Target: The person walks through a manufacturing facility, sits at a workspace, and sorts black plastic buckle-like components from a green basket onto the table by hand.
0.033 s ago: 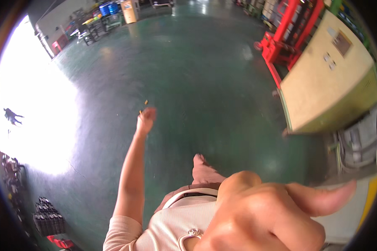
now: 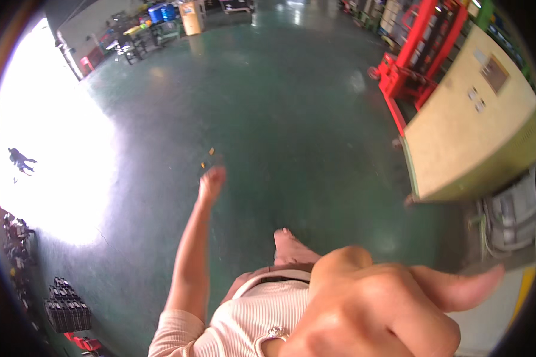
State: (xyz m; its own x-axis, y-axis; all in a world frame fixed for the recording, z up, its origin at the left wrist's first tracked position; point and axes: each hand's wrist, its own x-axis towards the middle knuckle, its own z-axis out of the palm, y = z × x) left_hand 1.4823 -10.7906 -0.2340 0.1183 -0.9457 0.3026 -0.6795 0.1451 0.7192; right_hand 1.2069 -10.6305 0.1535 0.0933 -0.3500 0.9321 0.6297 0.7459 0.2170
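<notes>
My left hand (image 2: pixel 212 181) hangs ahead of my body at the end of a lowered arm, above the dark green floor (image 2: pixel 280 149). Motion smears its fingers, and whatever might be in them cannot be made out. Just beyond the hand are two small orange-yellow pieces (image 2: pixel 211 151), which appear to lie on the floor. Large and close at the lower right is my right hand (image 2: pixel 387 309), back of the hand in view. Its thumb stretches out to the right, apart from the bent fingers, and no object shows in it. The lower edge cuts off part of this hand.
At the right stand a cream metal cabinet (image 2: pixel 470 125) and a red lifting truck (image 2: pixel 405 65). Blue containers (image 2: pixel 162 13) and a work area are far left. Bright light floods in at the left, near a stack of black parts (image 2: pixel 67 309).
My left hand has dropped slightly toward my body, widening the gap to the orange-yellow pieces. The surroundings have shifted a little down and right in view. My right hand stays nearly in place.
</notes>
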